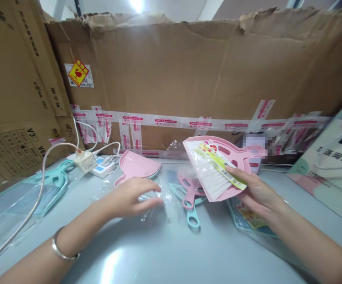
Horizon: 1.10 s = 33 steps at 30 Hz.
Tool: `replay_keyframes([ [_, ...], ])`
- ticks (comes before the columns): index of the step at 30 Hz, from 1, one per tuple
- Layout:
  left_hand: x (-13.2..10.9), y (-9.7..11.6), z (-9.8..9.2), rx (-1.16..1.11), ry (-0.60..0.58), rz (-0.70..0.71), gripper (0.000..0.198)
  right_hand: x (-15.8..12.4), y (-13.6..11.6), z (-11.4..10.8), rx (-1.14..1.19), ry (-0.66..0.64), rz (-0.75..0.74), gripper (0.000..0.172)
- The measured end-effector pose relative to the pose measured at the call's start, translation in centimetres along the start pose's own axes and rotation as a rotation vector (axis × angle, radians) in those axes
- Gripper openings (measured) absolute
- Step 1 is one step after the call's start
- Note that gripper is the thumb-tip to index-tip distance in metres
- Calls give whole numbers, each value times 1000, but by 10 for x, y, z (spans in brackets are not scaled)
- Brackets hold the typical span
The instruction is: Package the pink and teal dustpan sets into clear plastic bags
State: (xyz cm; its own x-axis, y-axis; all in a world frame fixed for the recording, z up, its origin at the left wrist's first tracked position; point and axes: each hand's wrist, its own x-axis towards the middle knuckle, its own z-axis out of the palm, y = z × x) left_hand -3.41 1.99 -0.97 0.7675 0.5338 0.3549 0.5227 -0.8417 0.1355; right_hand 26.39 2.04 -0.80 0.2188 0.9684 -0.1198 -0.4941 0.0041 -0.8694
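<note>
**Right hand (255, 191) grips a pink plastic dustpan-and-brush set with white bristles (217, 169); left hand (134, 197) is open**

The pink set is raised right of the frame's centre, tilted, its yellow-green printed label facing the camera. The right hand is closed on its lower right edge, thumb across the label and fingers mostly hidden behind. The left hand, left of centre, has thumb and fingers parted and grasps nothing; whether it touches the crinkled clear plastic film (166, 193) nearby cannot be told.

Just behind the left hand lies a separate pink fan-shaped plastic dustpan (139, 163). Mid-frame, a small pink plastic brush with a ring-ended handle (188, 191) overlaps a teal ring-ended plastic handle (193, 219) on the pale grey worktop (147, 252). A teal plastic dustpan set in clear wrapping (55, 185) lies at the left, near a white power strip (104, 167). Another wrapped teal set (255, 219) lies partly hidden beneath the right forearm. A large brown cardboard box (165, 71) spans the background.
</note>
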Motion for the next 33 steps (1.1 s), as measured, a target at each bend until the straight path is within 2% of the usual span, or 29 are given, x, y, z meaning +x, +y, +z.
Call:
replay_keyframes([
  [2, 3, -11, 2, 108, 120, -47, 23, -5, -6, 3, -29, 17, -43, 35],
  [4, 9, -20, 12, 272, 155, -51, 27, -8, -11, 4, -60, 10, -104, 37],
  [7, 24, -30, 35, 471, 73, 11, 43, -7, -14, 2, -98, -34, -201, 40],
  [9, 35, -32, 49, 536, 18, 69, 35, -4, -15, -2, -115, -51, -250, 41],
  [12, 50, -33, 58, 544, 3, 74, 15, 2, -21, -7, -98, 20, -284, 40],
  [14, 57, -32, 52, 535, 38, 29, 13, 4, -31, -11, -66, 77, -324, 39],
  [16, 60, -28, 36, 566, 115, -39, 13, 3, -43, -13, -25, 83, -377, 36],
  [19, 59, -18, -2, 703, 334, -138, 14, -6, -58, -14, 33, 47, -454, 29],
  [21, 54, -7, -28, 830, 483, -167, 16, -15, -60, -13, 36, 30, -454, 27],
  [23, 48, 5, -45, 948, 545, -202, 19, -25, -54, -10, -10, -59, -368, 31],
  [25, 42, 14, -47, 1001, 500, -234, 21, -34, -44, -8, -110, -262, -186, 36],
  [27, 37, 19, -37, 969, 375, -252, 21, -41, -31, -5, -231, -522, 37, 43],
  [29, 34, 19, -19, 877, 238, -260, 22, -46, -17, -1, -345, -716, 231, 56],
  [31, 34, 17, -2, 774, 142, -275, 22, -50, -4, 4, -450, -778, 365, 69],
  [33, 36, 13, 10, 663, 91, -307, 21, -52, 7, 8, -514, -787, 451, 69],
])
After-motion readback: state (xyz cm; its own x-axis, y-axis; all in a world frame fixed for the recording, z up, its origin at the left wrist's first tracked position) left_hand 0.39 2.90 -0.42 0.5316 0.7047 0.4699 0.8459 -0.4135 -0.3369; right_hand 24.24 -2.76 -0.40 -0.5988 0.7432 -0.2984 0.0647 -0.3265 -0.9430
